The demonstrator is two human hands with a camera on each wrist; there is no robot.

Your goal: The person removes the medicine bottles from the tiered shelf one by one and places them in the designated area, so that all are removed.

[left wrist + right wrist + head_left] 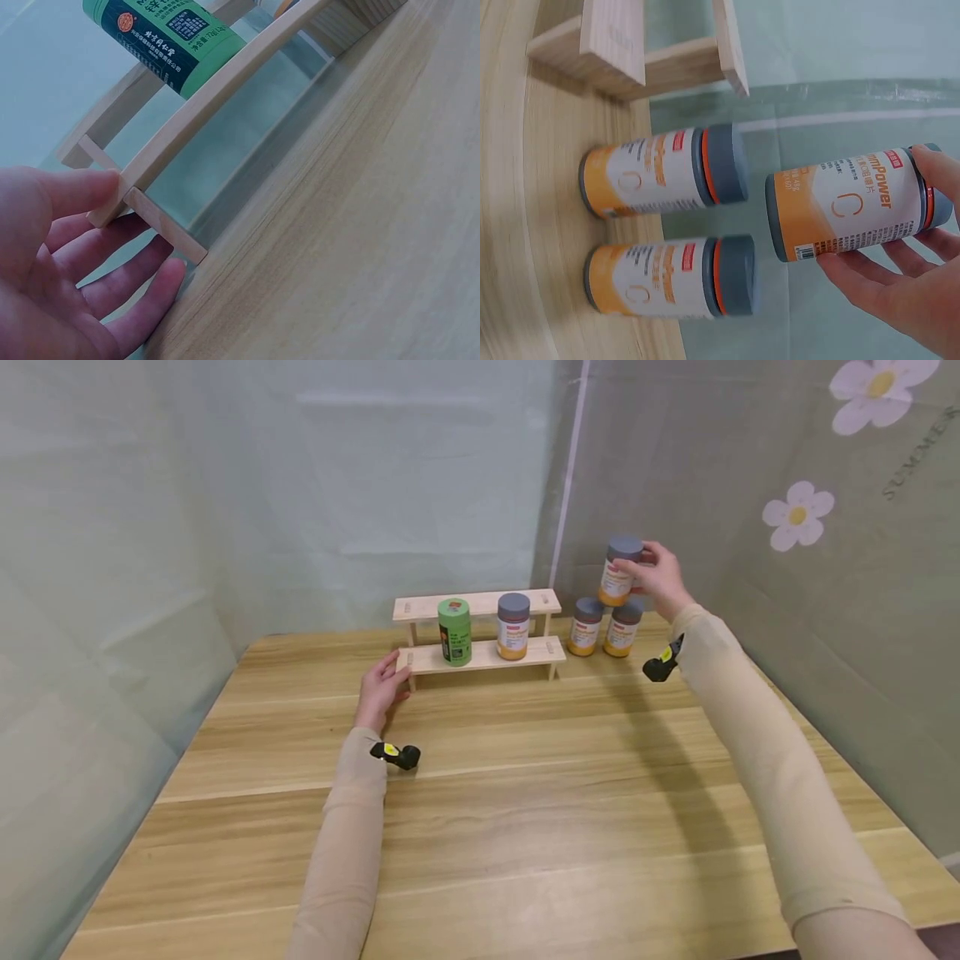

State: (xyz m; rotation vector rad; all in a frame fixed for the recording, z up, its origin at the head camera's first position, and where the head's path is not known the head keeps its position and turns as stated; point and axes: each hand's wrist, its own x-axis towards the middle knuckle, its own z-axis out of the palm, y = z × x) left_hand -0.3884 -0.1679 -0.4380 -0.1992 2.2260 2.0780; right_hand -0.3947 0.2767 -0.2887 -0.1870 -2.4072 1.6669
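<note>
My right hand (662, 578) grips an orange-and-white supplement bottle (847, 202) with a dark grey lid, thumb and fingers around its upper part. This bottle is held above two matching bottles (664, 172) that stand side by side on the table; in the right wrist view a gap shows between it and their lids. At the left end of a two-tier wooden rack (480, 656), my left hand (378, 692) pinches the lower shelf's end, its thumb on the board and its fingers around the leg. A green bottle (455, 633) and another grey-lidded bottle (513, 628) stand upright on the lower shelf.
The rack's upper shelf (435, 606) is raised behind the lower one. A wood-grain table (525, 810) carries everything. Pale curtains (420, 477) hang close behind and at both sides, with printed flowers on the right.
</note>
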